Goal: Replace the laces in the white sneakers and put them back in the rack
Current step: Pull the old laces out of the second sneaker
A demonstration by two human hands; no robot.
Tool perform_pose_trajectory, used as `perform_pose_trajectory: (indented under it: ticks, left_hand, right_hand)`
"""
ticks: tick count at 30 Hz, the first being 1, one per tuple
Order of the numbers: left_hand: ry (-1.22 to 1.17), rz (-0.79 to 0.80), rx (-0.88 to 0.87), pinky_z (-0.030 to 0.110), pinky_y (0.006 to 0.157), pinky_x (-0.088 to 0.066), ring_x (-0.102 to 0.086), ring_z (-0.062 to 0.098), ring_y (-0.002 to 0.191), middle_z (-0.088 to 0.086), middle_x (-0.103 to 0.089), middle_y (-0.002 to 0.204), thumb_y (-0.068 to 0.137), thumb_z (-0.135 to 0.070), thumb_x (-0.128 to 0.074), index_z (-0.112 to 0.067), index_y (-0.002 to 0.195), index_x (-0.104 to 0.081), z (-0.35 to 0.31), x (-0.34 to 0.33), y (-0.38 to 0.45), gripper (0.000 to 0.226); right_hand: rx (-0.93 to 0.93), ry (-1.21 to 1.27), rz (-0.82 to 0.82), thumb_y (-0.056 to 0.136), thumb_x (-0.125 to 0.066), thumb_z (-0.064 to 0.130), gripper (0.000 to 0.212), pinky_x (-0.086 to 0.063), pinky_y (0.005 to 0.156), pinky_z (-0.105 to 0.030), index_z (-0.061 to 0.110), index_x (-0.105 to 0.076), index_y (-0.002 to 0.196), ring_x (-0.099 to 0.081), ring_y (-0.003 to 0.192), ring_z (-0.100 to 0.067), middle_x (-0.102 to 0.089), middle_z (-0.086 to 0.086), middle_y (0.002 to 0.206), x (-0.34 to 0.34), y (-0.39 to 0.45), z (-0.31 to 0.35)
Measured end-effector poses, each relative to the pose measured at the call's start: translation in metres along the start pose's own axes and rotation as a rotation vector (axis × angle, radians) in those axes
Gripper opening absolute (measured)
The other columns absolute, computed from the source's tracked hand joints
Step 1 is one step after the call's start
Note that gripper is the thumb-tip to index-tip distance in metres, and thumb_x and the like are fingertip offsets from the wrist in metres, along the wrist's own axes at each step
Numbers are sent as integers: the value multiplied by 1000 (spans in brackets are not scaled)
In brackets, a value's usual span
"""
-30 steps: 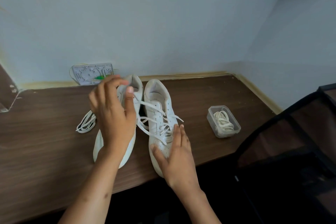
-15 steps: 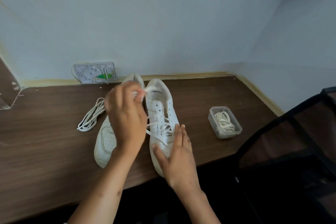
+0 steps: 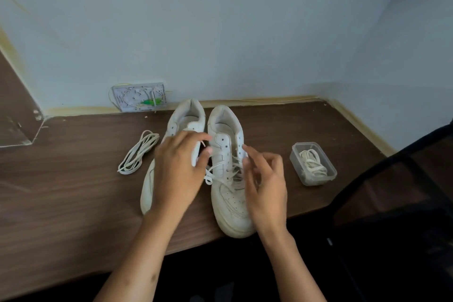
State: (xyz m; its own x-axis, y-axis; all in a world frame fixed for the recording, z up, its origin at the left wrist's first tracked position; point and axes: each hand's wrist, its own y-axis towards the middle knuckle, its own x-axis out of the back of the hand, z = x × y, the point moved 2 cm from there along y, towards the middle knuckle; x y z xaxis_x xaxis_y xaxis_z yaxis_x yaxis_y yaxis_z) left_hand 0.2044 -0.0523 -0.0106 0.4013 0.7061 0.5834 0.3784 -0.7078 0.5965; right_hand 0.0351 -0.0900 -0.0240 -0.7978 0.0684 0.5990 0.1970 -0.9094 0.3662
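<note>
My left hand lies over the left sneaker, fingers bent, thumb and forefinger seemingly nipping the lace of the right sneaker, though I cannot tell for sure. My right hand hovers at that sneaker's right side, fingers loosely spread and holding nothing, tips near its eyelets. Both sneakers stand side by side on the counter, toes toward me, the right toe at the near edge. A loose lace bundle lies left of the sneakers, well apart from my hand. A clear tub with more laces sits to the right. Bare counter spreads to the left; the wall closes the far side.
</note>
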Motion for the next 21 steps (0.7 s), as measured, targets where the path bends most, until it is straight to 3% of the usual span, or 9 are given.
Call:
perform_pose_trajectory:
  ticks: [4,6,9,12,16,18,21]
  left_hand:
    - [117,151,-70,43,105,-37,-53,17,118,-7,-61,125,90,-52,-52,-24,127,-61,-7,-12,-22,48]
    - [189,214,-99,50,114,-24,-44,21,133,-3,-54,140,90,-56,-43,-21,141,-50,-8,-18,-33,62]
    - [293,309,-138,55,116,-9,-31,26,144,0,-39,154,96,-63,-23,-16,151,-35,-7,-25,-46,74]
    - [337,334,-143,58,116,-4,-22,26,148,-3,-32,157,96,-69,-11,-18,153,-28,-3,-28,-48,79]
    - [353,324,-118,61,114,-2,-20,29,148,-3,-35,156,94,-65,-28,-20,154,-27,-5,-31,-50,75]
    - [341,317,-91,62,113,-1,-20,30,148,-3,-39,153,92,-61,-31,-20,152,-31,-8,-32,-50,73]
    - [336,313,-63,62,114,1,-23,30,147,-4,-46,149,89,-57,-33,-22,148,-42,-11,-34,-49,69]
  right_hand:
    - [130,-252,17,98,-55,31,28,-48,83,-42,31,-64,125,-55,99,-22,-48,2,118,-13,15,8]
    - [139,-324,32,98,-57,29,25,-43,84,-39,26,-66,121,-53,101,-24,-51,-1,120,-16,19,11]
    - [101,-352,91,96,-59,29,17,-37,87,-35,22,-71,104,-48,103,-22,-52,2,119,-16,26,9]
    - [3,-124,158,93,-64,28,10,-37,94,-32,22,-72,94,-43,105,-16,-51,6,113,-16,32,1]
    - [-40,139,299,95,-62,20,9,-37,91,-15,21,-67,88,-43,108,-5,-47,4,112,-13,37,-6]
    - [-109,320,319,99,-55,16,15,-46,93,-20,17,-67,90,-52,109,-5,-51,-2,114,-7,39,-14]
    - [-372,718,320,101,-50,20,23,-46,91,-28,8,-70,95,-58,106,-22,-62,-13,115,1,40,-28]
